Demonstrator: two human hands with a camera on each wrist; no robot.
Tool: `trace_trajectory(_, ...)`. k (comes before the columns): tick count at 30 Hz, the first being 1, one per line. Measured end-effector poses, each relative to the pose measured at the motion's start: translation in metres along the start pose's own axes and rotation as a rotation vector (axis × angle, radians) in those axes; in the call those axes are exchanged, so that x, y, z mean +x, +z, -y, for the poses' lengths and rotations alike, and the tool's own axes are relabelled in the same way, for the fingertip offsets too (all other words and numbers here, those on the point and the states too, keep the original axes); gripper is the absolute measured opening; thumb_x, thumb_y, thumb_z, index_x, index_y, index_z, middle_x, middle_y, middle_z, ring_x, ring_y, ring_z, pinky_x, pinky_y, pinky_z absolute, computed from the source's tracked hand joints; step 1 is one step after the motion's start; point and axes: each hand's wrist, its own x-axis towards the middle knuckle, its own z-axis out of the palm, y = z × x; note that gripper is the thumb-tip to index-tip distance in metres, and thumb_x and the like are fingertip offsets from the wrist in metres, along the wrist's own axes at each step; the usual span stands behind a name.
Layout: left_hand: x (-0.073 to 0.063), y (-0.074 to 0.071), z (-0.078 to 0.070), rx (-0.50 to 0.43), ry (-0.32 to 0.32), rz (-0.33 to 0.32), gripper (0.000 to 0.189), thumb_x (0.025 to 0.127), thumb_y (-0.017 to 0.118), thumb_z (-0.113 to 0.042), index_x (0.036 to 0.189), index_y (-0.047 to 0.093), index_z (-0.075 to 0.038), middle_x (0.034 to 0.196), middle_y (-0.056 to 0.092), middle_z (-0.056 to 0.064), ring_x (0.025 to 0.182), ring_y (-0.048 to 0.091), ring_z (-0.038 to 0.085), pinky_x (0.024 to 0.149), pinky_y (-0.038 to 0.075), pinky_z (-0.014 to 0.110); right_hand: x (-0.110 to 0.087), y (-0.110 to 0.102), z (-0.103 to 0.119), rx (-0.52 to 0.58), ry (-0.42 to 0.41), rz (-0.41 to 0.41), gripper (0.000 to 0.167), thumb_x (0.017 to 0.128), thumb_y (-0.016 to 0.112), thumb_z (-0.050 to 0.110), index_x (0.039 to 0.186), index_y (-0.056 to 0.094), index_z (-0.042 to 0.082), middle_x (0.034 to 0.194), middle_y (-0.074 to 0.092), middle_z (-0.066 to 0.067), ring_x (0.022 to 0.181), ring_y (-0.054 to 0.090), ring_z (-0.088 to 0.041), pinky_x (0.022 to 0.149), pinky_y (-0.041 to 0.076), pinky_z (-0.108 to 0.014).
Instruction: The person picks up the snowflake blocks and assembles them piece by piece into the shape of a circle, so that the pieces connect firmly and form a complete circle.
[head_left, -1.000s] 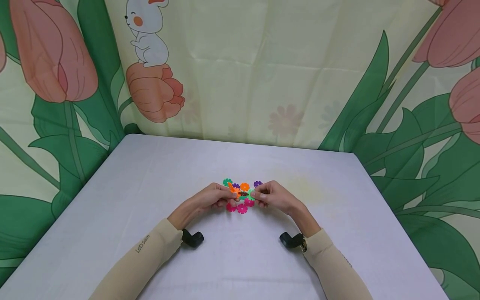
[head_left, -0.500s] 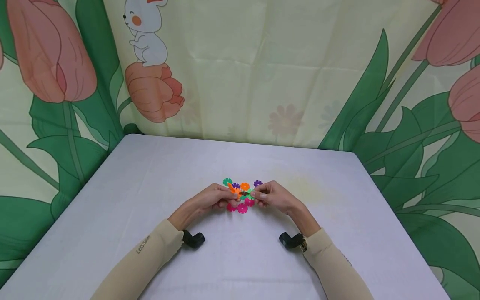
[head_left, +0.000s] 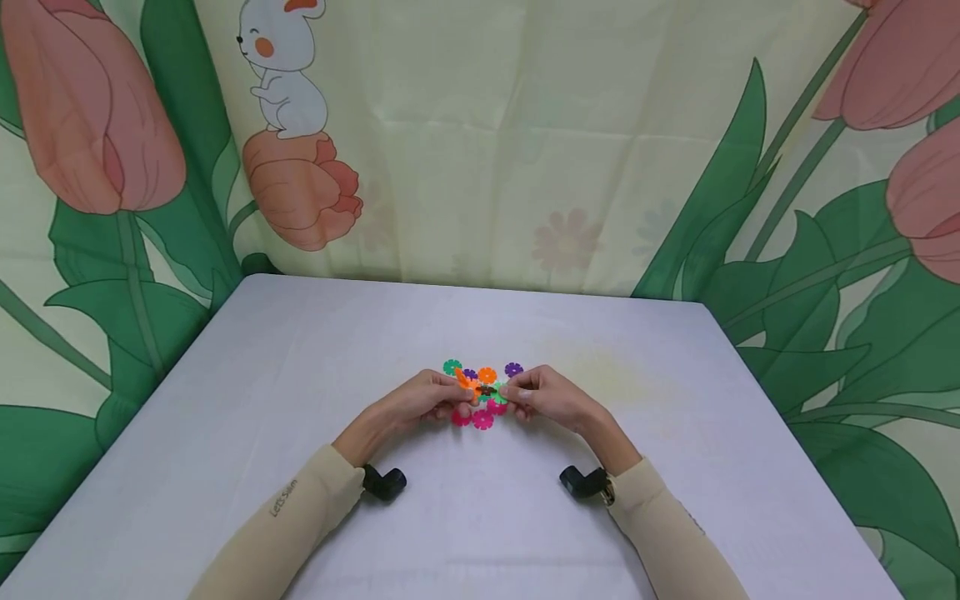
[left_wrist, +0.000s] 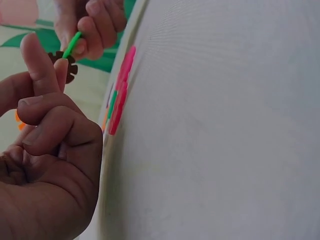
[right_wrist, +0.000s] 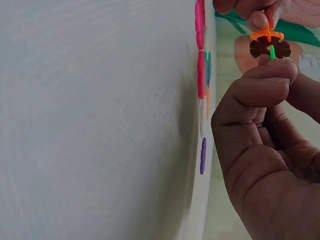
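My left hand point(head_left: 420, 396) pinches orange snowflake discs point(right_wrist: 268, 35) that are slotted together. My right hand point(head_left: 553, 396) holds a light green snowflake disc point(left_wrist: 73, 44) between thumb and fingers. Between the two hands sits a brown snowflake disc point(right_wrist: 256, 49), its notched rim meeting the orange on one side and the green on the other. In the wrist views the joined pieces are above the tabletop. Fingertips cover part of the orange and green discs.
Loose snowflake discs lie on the white table point(head_left: 480, 517) under and behind the hands: pink ones point(head_left: 483, 419), a teal one point(head_left: 452, 367), an orange one point(head_left: 487, 375) and a purple one point(head_left: 513, 369). A flower-printed curtain point(head_left: 450, 167) hangs behind the table.
The head view has shifted slightly. Both hands keep the same grip on the joined discs, and the loose discs stay where they were on the table.
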Motion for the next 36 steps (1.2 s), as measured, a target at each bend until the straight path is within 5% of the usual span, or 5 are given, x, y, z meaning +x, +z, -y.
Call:
trace_trajectory(20, 0.0, 0.01, -0.006, 0.009, -0.008, -0.012, 0.026, 0.102, 0.067, -0.025, 0.088, 0.079, -0.006, 0.071, 0.071, -0.002, 0.057, 0.039, 0.012, 0.053, 0.027, 0.024, -0.009, -0.004, -0.003, -0.033, -0.002, -0.002, 0.032, 0.107, 0.064, 0.023, 0.104, 0.069, -0.008, 0.075, 0.064, 0.001, 0.067, 0.056, -0.013, 0.065, 0.05, -0.023)
trace_trajectory(29, -0.002, 0.005, -0.004, 0.01, -0.028, -0.02, 0.031, 0.103, 0.066, -0.024, 0.106, 0.077, 0.005, 0.071, 0.067, -0.002, 0.057, 0.038, 0.012, 0.053, 0.026, 0.024, -0.004, -0.002, -0.001, -0.03, -0.002, 0.049, 0.033, 0.11, 0.059, 0.021, 0.106, 0.069, -0.01, 0.076, 0.065, 0.0, 0.068, 0.056, -0.013, 0.066, 0.05, -0.022)
trace_trajectory(36, -0.003, 0.0, -0.002, 0.012, -0.01, -0.025, 0.034, 0.105, 0.064, -0.026, 0.109, 0.076, 0.006, 0.073, 0.067, -0.002, 0.058, 0.039, 0.011, 0.054, 0.028, 0.023, -0.002, 0.0, 0.0, -0.188, -0.05, 0.044, 0.035, 0.11, 0.058, 0.026, 0.098, 0.068, -0.005, 0.071, 0.058, 0.0, 0.063, 0.049, -0.016, 0.061, 0.043, -0.024)
